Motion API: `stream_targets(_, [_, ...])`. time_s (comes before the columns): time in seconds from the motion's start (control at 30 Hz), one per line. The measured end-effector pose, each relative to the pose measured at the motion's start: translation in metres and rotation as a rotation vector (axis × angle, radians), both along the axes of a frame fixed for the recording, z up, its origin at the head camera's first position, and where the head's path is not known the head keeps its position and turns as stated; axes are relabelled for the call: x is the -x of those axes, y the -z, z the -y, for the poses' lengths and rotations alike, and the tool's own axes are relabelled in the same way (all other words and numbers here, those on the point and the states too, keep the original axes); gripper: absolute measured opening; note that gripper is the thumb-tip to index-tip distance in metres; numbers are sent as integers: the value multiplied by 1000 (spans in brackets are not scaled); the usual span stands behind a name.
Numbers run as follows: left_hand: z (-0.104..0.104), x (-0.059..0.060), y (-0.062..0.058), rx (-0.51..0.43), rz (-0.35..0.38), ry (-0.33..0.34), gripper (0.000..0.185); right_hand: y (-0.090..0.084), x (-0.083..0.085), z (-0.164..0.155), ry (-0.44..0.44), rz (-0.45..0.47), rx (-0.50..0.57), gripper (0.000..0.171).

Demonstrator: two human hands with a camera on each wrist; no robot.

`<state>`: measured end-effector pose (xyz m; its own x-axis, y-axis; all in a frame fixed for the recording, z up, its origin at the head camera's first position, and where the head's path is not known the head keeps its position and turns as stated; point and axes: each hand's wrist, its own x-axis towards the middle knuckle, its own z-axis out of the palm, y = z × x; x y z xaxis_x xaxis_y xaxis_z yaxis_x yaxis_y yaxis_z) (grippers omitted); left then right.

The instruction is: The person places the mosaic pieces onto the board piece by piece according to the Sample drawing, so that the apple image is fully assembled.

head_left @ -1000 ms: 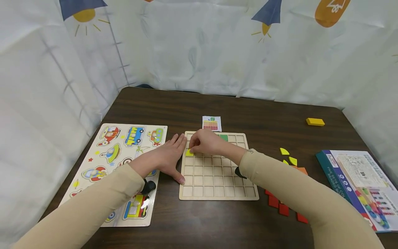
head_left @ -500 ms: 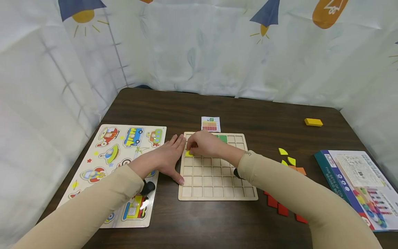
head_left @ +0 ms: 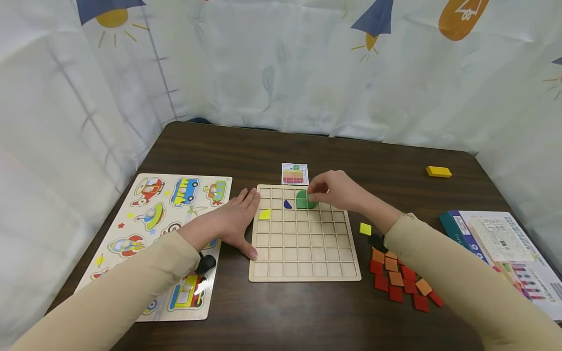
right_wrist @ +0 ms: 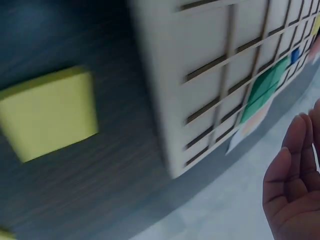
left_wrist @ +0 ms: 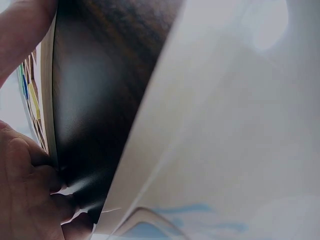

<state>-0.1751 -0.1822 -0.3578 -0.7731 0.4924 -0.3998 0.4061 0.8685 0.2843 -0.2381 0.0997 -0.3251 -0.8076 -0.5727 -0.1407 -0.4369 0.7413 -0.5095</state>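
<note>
A wooden grid board (head_left: 305,255) lies flat in the middle of the head view. My left hand (head_left: 234,222) rests along its left edge, fingers and thumb spread. Over the board's top right hovers my right hand (head_left: 338,190), fingers loosely bent and seemingly holding nothing; the right wrist view shows its fingertips (right_wrist: 300,125) apart from the board. In the grid sit green pieces (head_left: 303,201), a small blue piece (head_left: 287,204) and a yellow piece with one rounded corner (head_left: 264,214). Right of the board lies a yellow square tile (head_left: 365,228).
A small pattern card (head_left: 294,174) lies behind the board. Red and orange tiles (head_left: 395,279) are scattered at right, beside a boxed set (head_left: 505,239). A picture puzzle board (head_left: 151,195) lies at left, and a yellow block (head_left: 438,171) at back right.
My right hand has let go of the yellow piece in the grid and moved right across the board, uncovering the yellow, blue and green pieces. The left hand keeps its place on the edge.
</note>
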Motion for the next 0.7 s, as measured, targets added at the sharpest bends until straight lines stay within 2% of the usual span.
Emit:
stream_targets(0.2, [-1, 0, -1, -4, 10, -3, 144, 2, -2, -58, 73, -19, -47, 14])
stream_targets(0.37, [-1, 1, -1, 0, 9, -3, 144, 2, -11, -95, 81, 0, -67, 18])
stream_targets(0.53, [-1, 1, -1, -3, 5, -1, 144, 3, -23, -114, 78, 46, -78, 15])
stream_targets(0.7, [-2, 1, -1, -7, 4, -1, 144, 13, -30, -122, 37, 91, -107, 15])
